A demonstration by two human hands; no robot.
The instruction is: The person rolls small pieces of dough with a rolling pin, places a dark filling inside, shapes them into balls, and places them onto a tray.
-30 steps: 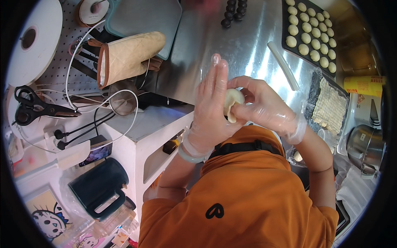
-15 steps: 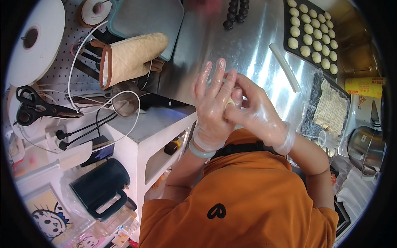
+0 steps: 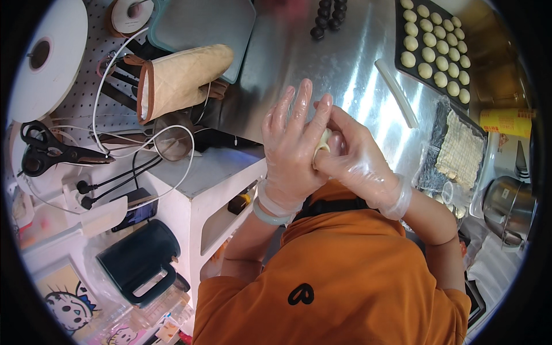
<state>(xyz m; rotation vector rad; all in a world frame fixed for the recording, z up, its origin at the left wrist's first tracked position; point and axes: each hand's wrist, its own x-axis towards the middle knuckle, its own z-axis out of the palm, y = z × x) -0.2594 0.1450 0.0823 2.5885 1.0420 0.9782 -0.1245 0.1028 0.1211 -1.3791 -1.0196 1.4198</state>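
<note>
Both my hands wear clear plastic gloves and meet over the bench. Between them is a small piece of pale dough (image 3: 323,150), partly hidden by the fingers. My left hand (image 3: 296,144) supports the dough near its thumb, while its other fingers stretch up and apart. Thumb and fingers of my right hand (image 3: 359,152) curl round the dough from the other side. Whether anything lies inside the dough cannot be made out.
On the steel bench (image 3: 287,63) lie dark balls (image 3: 318,33) in rows and a pale strip (image 3: 397,95). A black tray (image 3: 402,66) carries rows of pale dough balls. Wrapped dough (image 3: 460,146) sits right; an oven mitt (image 3: 184,80), scissors (image 3: 57,150) and dark mug (image 3: 138,259) are left.
My left hand has shifted slightly left and its palm has turned a little away from the right hand. More of the dough now shows between them.
</note>
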